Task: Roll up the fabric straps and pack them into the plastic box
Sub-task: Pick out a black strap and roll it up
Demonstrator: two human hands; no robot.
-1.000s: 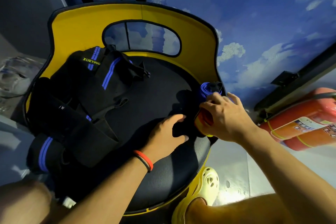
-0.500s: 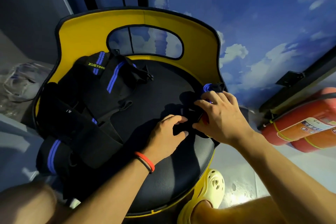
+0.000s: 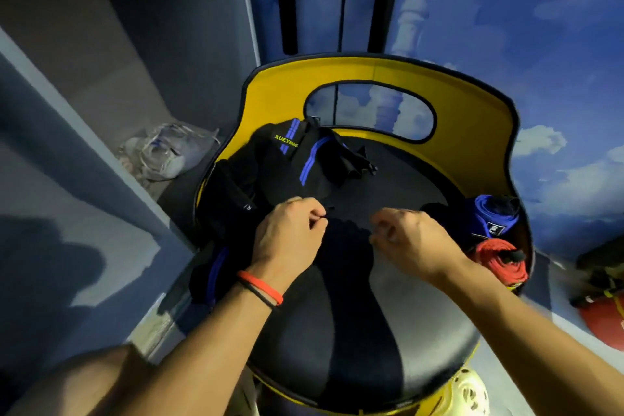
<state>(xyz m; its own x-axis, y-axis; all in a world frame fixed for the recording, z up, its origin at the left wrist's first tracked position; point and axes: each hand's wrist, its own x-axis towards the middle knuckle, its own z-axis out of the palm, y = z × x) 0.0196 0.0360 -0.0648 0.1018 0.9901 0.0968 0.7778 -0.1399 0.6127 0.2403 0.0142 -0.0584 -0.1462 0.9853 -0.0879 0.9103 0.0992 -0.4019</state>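
A chair (image 3: pixel 378 331) with a round black seat and a curved yellow backrest fills the view, and everything below is placed against that seat. Both hands hover over the seat's middle. The left hand (image 3: pixel 287 240), with a red wristband (image 3: pixel 261 289) and a thin black one on its wrist, has its fingers curled, thumb and forefinger pinching the left edge of a black strap (image 3: pixel 347 240) that lies dark against the seat. The right hand (image 3: pixel 410 241) is curled too, its thumb and fingers closing on the strap's right edge; the piece spans the gap between the two hands, and its outline is hard to follow in the low light.

At the seat's back left, against the backrest, lies a loose heap of black straps with blue stripes (image 3: pixel 290 165), one marked XUEYING in yellow-green. At the seat's right edge sit two rolled straps touching each other: a blue roll (image 3: pixel 489 216) towards the back and a red roll (image 3: pixel 499 265) just in front of it.

Left of the chair, a crumpled clear plastic bag (image 3: pixel 169 152) sits on a grey ledge. Right of the chair, a red fire extinguisher (image 3: pixel 604 324) shows at the frame's edge. Below the seat's front, a pale perforated shoe (image 3: pixel 469 395) is in sight.
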